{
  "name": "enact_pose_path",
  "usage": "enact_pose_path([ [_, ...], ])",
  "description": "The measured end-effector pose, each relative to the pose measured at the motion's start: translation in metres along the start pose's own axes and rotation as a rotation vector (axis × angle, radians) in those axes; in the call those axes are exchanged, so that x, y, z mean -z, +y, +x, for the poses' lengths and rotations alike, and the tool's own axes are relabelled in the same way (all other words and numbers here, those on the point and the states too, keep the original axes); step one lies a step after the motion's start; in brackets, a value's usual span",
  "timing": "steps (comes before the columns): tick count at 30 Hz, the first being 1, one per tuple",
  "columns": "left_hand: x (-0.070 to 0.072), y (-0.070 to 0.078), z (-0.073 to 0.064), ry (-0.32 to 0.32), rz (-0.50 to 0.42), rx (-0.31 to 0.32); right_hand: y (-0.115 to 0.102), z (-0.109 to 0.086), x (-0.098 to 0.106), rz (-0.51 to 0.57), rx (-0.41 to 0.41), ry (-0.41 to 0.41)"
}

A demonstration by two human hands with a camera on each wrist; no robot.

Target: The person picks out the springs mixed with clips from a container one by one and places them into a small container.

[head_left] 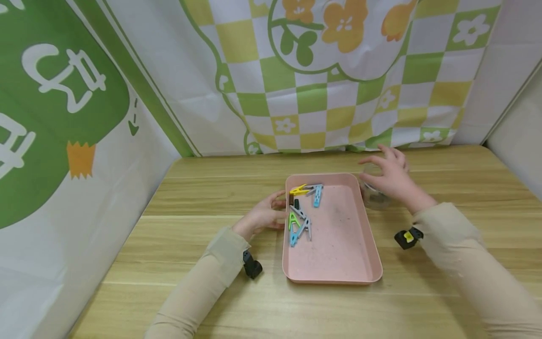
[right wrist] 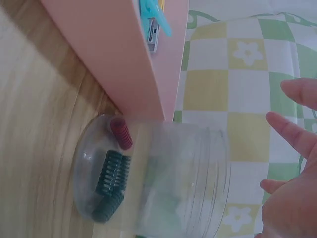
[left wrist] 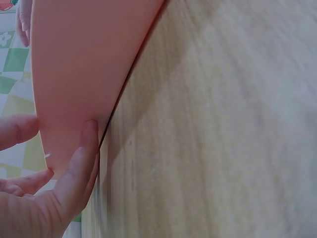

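Observation:
A shallow pink tray (head_left: 338,240) lies on the table. Along its left side are several clothespins: a yellow one (head_left: 298,190), a green one (head_left: 293,220), blue and grey ones, with small dark ridged pieces among them. My left hand (head_left: 266,214) touches the tray's left wall from outside, fingers loosely bent; one fingertip (left wrist: 90,130) rests on the wall. Right of the tray stands a clear jar (right wrist: 173,173) without a lid, holding dark green ridged pieces (right wrist: 113,173) and a dark red one (right wrist: 121,133). Above it hovers my right hand (head_left: 394,176), fingers spread, holding nothing.
The wooden table (head_left: 203,188) extends around the tray. Behind it hangs a checkered cloth (head_left: 330,103), and a printed cloth (head_left: 101,141) hangs at the left. Each forearm carries a small black wrist camera (head_left: 252,266).

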State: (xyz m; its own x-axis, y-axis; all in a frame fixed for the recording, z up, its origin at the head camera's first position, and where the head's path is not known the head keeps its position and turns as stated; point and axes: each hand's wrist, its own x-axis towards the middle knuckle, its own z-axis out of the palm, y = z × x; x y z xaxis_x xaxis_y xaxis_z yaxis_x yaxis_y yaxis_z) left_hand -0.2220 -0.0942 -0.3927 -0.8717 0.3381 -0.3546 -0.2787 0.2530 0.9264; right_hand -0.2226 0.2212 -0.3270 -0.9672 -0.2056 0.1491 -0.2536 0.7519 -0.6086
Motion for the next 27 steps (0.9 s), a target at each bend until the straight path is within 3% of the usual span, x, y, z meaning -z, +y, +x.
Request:
enact_pose_path([
  [13,0.001,0.0,0.0,-0.002,0.007,0.007,-0.018,0.005,-0.011,-0.04,0.023,-0.034],
  [27,-0.001,-0.001,-0.001,-0.003,0.006,-0.003,-0.037,0.01,-0.028,0.022,0.071,-0.052],
])
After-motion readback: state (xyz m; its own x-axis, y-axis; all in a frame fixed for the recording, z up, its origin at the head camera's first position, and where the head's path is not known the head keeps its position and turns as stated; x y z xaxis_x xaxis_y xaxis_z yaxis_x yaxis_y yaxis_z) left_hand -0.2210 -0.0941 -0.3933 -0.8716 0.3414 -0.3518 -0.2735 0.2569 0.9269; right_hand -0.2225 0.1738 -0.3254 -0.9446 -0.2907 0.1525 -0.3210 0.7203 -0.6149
